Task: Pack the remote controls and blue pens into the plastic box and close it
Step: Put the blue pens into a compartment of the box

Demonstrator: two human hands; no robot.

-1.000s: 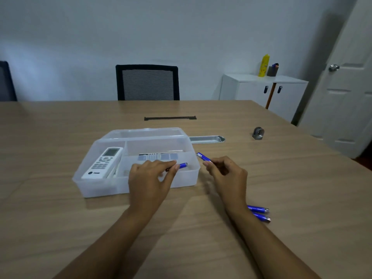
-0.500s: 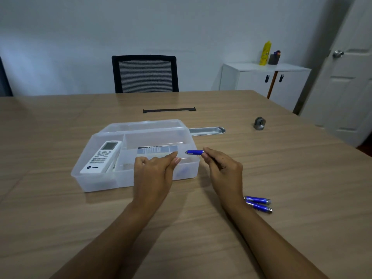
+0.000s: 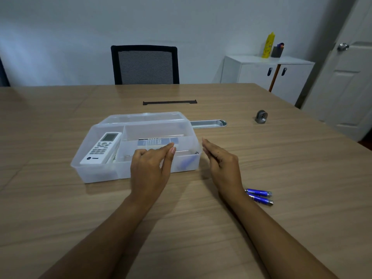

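In the clear plastic box (image 3: 100, 174), a white remote control (image 3: 101, 148) lies in the left compartment, long axis running away from the viewer, display end far. The left hand (image 3: 151, 168) hovers over the front wall, fingers loose, empty. A blue pen (image 3: 186, 163) shows blurred through the box's right front corner. The right hand (image 3: 221, 164) is open, empty. Two more blue pens (image 3: 259, 196) lie side by side on the wooden table (image 3: 302, 198), pointing left-right. A black chair (image 3: 145, 64) and a white cabinet (image 3: 261, 72) stand behind.

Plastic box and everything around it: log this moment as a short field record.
box: clear plastic box, open, lid folded back behind it
left compartment: white remote
right compartment: second remote along the back; blurred blue shapes near the front right corner, probably pens
outside the box: two blue pens side by side on the table, by the right wrist
left hand: empty, over the box's front wall
right hand: empty, right of the box
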